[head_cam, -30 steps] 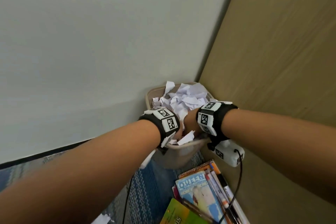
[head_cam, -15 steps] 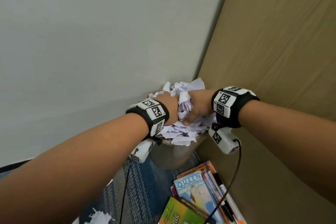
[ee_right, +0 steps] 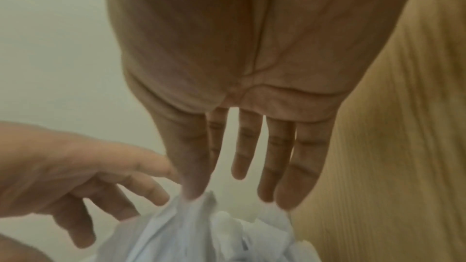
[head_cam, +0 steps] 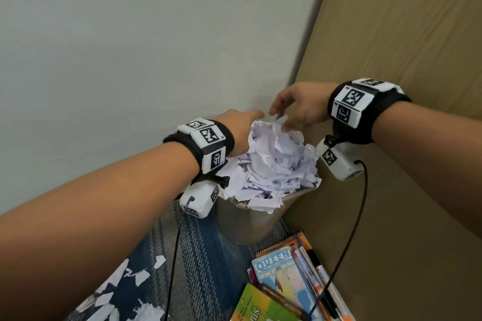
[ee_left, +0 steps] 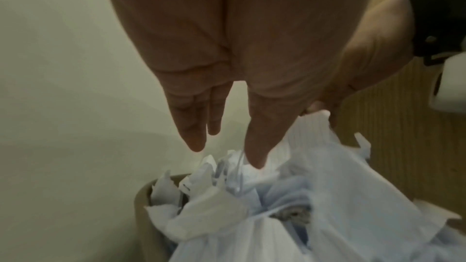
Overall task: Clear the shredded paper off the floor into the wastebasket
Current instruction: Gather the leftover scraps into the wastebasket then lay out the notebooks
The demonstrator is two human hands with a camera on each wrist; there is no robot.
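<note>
A beige wastebasket (head_cam: 257, 224) stands in the corner, heaped above its rim with white shredded paper (head_cam: 273, 164). My left hand (head_cam: 249, 118) lies against the left side of the heap with its fingers straight. My right hand (head_cam: 283, 116) hovers over the top of the heap, fingers spread, thumb tip touching a scrap. In the left wrist view the straight fingers (ee_left: 191, 128) point down at the paper (ee_left: 315, 196) and the basket rim (ee_left: 141, 204). The right wrist view shows spread fingers (ee_right: 290, 166) just above the paper (ee_right: 201, 230). More shreds (head_cam: 146, 311) lie on the carpet at lower left.
A wooden panel (head_cam: 404, 47) closes the right side and a pale wall (head_cam: 130, 47) the back. Books and pens (head_cam: 281, 276) lie on the blue striped carpet (head_cam: 208, 255) in front of the basket. Camera cables hang from both wrists.
Both hands came up out of the basket gripping a bunch of paper between them. Now the fingers have straightened, the hands have parted, and the paper sits heaped on top.
</note>
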